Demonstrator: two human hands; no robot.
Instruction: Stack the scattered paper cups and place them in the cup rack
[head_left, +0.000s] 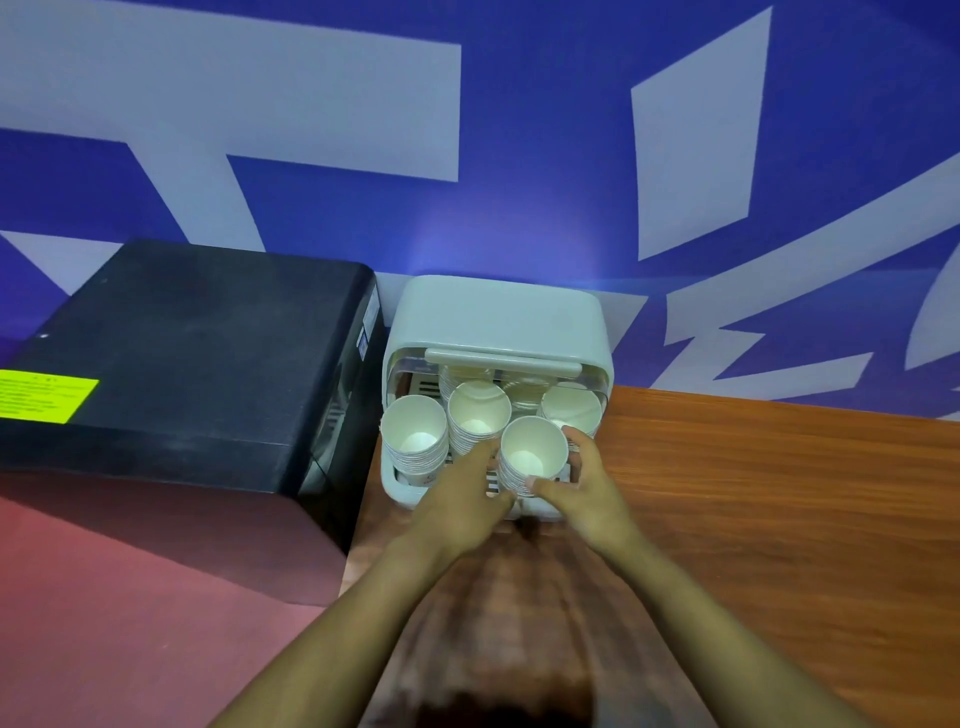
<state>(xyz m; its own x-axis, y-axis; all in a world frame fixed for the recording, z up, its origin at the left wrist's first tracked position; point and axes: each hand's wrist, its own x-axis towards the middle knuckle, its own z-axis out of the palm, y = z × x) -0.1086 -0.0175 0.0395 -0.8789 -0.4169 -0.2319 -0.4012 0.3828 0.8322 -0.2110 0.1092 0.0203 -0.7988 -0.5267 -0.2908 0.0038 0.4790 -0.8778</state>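
Both hands (524, 499) grip a cup stack (532, 454); the yellow label (44, 397) is unreadable.

No legible text anywhere.
Yellow label (48, 396) on the black machine (197, 358) is showing only blurred print.

Obstacles: black box-shaped appliance (182, 364) just left of white plastic cup rack (498, 317); blue wall (519, 130) behind. Free: bare wooden tabletop (779, 493) towards right edge.
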